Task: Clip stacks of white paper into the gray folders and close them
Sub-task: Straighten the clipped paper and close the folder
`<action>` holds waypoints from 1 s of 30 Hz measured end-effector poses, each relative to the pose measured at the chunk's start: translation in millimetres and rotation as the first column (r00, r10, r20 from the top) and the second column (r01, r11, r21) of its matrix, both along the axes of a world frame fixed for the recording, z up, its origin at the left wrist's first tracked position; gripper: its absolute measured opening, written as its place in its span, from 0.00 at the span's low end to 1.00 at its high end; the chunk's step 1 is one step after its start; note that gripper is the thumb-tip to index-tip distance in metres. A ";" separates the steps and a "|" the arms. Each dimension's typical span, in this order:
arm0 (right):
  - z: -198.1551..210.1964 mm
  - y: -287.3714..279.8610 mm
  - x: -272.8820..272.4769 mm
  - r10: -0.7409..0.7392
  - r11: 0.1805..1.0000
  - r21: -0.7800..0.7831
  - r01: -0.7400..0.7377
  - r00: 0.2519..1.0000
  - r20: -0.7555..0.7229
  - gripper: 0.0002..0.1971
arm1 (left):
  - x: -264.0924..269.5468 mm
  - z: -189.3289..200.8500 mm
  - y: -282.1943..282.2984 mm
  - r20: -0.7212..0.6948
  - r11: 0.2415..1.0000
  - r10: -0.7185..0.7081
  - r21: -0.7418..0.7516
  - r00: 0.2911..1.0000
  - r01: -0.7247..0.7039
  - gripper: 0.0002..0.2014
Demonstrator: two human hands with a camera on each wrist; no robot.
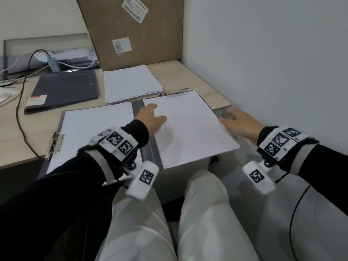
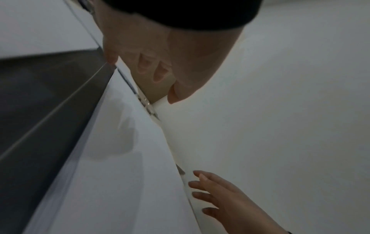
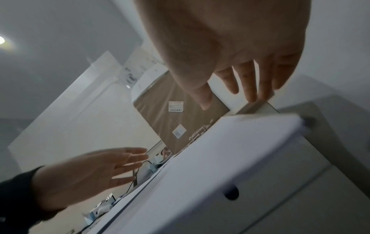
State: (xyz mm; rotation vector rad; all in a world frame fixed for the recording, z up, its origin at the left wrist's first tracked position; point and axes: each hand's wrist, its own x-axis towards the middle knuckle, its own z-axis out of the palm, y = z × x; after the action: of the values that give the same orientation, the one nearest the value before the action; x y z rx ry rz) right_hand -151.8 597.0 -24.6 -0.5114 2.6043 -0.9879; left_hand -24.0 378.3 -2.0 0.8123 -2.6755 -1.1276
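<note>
A gray folder lies open at the desk's front edge, its spine [image 1: 139, 108] bare between two white paper stacks. The left stack [image 1: 98, 132] sits under a metal clip [image 1: 54, 146]. The right stack [image 1: 188, 129] lies under a clip [image 1: 173, 92] at its far edge and overhangs the desk. My left hand [image 1: 157, 112] is flat, fingers straight, over the right stack's left edge by the spine. My right hand [image 1: 231, 117] reaches the stack's right edge with straight fingers [image 2: 202, 185]; it holds nothing.
A closed dark gray folder [image 1: 64, 89] lies at the back left, with a loose paper stack [image 1: 131, 83] beside it. A large cardboard box [image 1: 131, 31] leans behind them. Cables [image 1: 18, 110] trail over the left of the desk. The wall [image 1: 273, 63] is close on the right.
</note>
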 end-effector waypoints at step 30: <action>-17.7 -132.5 -104.5 0.391 0.747 0.580 -0.324 0.920 0.009 0.47 | -210.9 -6.6 -38.3 0.232 0.913 -0.310 -0.197 0.922 0.357 0.26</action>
State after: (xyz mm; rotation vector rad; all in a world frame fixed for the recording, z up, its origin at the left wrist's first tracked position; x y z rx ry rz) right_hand -256.3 464.5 -42.3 -0.8719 2.5704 -0.0277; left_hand -234.9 340.0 -8.6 0.4533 -3.1262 -0.7919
